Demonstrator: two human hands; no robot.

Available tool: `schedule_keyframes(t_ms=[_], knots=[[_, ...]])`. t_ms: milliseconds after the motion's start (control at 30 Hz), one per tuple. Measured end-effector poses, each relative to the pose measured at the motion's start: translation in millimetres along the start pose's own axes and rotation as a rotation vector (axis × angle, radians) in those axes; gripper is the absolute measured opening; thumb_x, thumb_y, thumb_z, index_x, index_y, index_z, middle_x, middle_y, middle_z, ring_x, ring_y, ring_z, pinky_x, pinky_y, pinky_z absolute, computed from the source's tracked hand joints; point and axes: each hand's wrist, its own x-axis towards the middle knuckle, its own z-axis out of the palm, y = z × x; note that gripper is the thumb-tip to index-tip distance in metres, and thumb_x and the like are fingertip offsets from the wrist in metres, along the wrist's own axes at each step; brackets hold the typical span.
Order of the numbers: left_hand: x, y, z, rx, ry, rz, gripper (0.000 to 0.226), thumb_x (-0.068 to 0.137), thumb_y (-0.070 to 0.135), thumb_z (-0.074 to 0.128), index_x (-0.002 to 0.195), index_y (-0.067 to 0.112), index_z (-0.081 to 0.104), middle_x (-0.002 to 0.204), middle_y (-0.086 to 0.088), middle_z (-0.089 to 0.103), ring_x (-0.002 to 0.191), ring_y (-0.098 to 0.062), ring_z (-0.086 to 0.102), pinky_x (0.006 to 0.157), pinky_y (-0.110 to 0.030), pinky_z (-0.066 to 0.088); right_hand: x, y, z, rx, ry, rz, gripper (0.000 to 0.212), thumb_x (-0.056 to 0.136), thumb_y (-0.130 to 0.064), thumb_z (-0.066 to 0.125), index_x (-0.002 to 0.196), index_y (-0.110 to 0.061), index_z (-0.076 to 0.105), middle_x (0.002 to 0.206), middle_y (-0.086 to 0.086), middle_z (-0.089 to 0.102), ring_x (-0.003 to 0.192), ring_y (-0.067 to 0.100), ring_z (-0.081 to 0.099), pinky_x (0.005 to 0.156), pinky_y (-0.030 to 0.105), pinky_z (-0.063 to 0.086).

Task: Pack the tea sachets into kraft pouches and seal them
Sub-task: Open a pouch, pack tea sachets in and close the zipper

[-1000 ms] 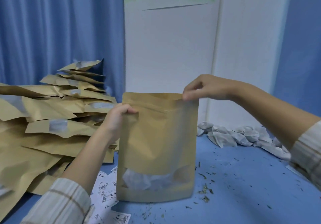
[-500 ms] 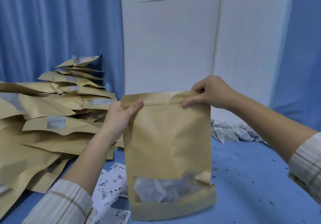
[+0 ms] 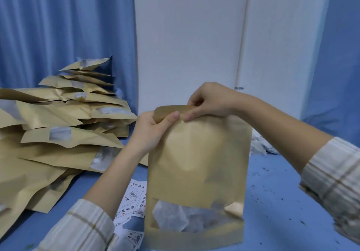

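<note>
Your left hand [image 3: 151, 130] grips the top left part of the kraft pouch [image 3: 196, 176], thumb across the front face and the fingers curled behind the folded-over lip. Your right hand [image 3: 209, 100] pinches that same top edge just beside it, thumb on the front and the other fingers bent over the lip from behind; the two thumbs nearly meet. Both hands are closed on the paper, neither one open.

You hold one pouch, upright in front of you above the blue table [image 3: 282, 202]; whether its base touches the surface I cannot tell. Its upper edge is bent forward at the left. Through the clear window [image 3: 194, 219] low on the front you can see white tea sachets [image 3: 171, 219]; at least two shapes show, and an exact count is not possible. The window's upper right corner has a small flap of kraft film curled up.

To your left lies one heap of filled pouches [image 3: 58, 133], well over ten of them, overlapping too much to count exactly. Between that heap and the held pouch lie several printed labels [image 3: 136, 198] on the table. Behind your right forearm, a small cluster of loose sachets [image 3: 259, 145] is partly hidden. Dark tea crumbs [image 3: 272, 192] are scattered on the right of the table.
</note>
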Motion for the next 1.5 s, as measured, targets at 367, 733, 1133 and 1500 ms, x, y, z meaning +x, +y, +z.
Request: schedule_keyframes(t_ms=[367,733,1133,1500], knots=[[1,-4,-2,0.032,0.230,0.024,0.039,0.083,0.035,0.071,0.085,-0.003,0.063,0.084,-0.027,0.064,0.070,-0.019,0.053,0.066,-0.041,0.046,6,-7,16,-0.136,0.088,-0.121,0.034,0.083,-0.046,0.062,0.078,-0.013,0.065,0.066,-0.002,0.056,0.064,0.009,0.048,0.054,0.017,0.033],[-7,2,3,-0.018,0.278,0.046,0.047,0.090,0.031,0.062,0.083,-0.015,0.050,0.073,-0.008,0.045,0.069,-0.018,0.038,0.064,-0.030,0.031,8,-4,27,-0.312,0.237,-0.101,0.057,0.076,-0.066,0.054,0.053,-0.017,0.034,0.049,-0.003,0.037,0.052,0.013,0.037,0.049,0.029,0.025],[-3,-1,-8,-0.048,0.308,0.057,0.047,0.089,0.031,0.064,0.084,-0.014,0.053,0.074,-0.010,0.051,0.070,-0.018,0.044,0.067,-0.031,0.035,-1,18,34,-0.418,0.436,-0.013,0.062,0.079,-0.069,0.039,0.048,-0.017,0.027,0.043,-0.001,0.031,0.048,0.014,0.033,0.049,0.028,0.021],[-3,-11,-14,-0.023,0.318,0.027,0.044,0.091,0.031,0.061,0.079,-0.011,0.054,0.072,-0.009,0.051,0.069,-0.016,0.044,0.065,-0.029,0.035,-7,39,30,-0.362,0.393,0.178,0.065,0.090,-0.064,0.024,0.047,-0.015,0.031,0.044,0.001,0.037,0.052,0.017,0.040,0.048,0.029,0.023]])
